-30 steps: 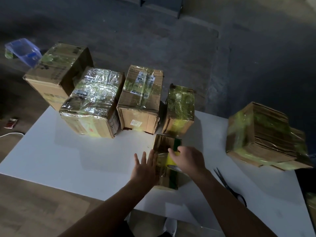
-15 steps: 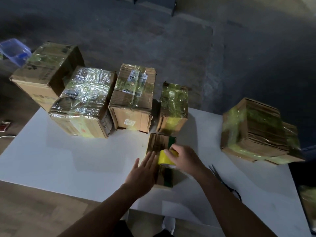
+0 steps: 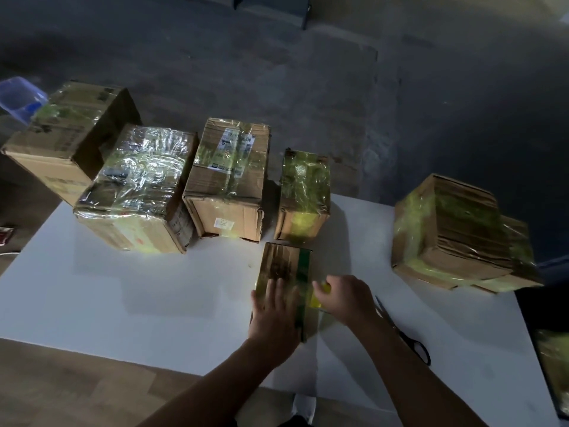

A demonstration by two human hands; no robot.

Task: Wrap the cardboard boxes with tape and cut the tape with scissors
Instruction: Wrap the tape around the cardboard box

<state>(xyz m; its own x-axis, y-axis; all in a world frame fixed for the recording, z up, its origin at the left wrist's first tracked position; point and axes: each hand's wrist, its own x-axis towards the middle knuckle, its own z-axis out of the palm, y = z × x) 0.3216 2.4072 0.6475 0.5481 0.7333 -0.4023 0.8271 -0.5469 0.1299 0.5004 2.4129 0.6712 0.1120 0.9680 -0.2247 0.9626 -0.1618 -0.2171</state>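
Note:
A small cardboard box with a green stripe lies on the white table in front of me. My left hand presses flat on its top, fingers straight. My right hand grips a yellow tape roll just off the box's right side, mostly hidden by the fingers. A strip of yellowish tape runs from the roll across the box. Black scissors lie on the table right of my right wrist.
Several tape-wrapped boxes stand along the table's far edge: a foil-shiny one, a labelled one, a small one. A stack of wrapped boxes sits at the right. A large box and blue tub are far left.
My right hand has carried the tape roll from over the box top out past its right side. My left hand has slid from the box's left edge onto its top.

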